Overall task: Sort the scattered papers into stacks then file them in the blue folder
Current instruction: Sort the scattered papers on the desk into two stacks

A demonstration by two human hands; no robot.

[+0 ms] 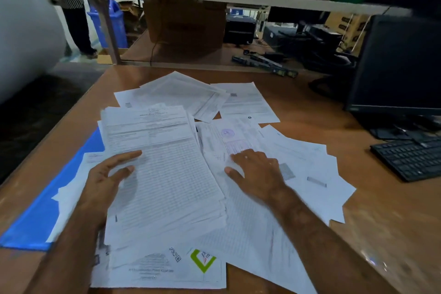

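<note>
Left hand (pixel 105 179) grip: thumb on top of the stack (pixel 162 169) at its left edge, fingers apparently beneath, so we read it as pinching the stack to keep the sheets together. Right hand (pixel 256 172): fingers spread flat on loose papers (pixel 307 162), holding nothing, likely pinning or sliding one. Folder (pixel 43 212) lies at the bench's (pixel 386 227) left edge, partly under sheets. Papers overlap across the middle. Open room: bare bench near right and far behind. Keyboard (pixel 410 157) and monitor (pixel 401 64) crowd the right side.
</note>
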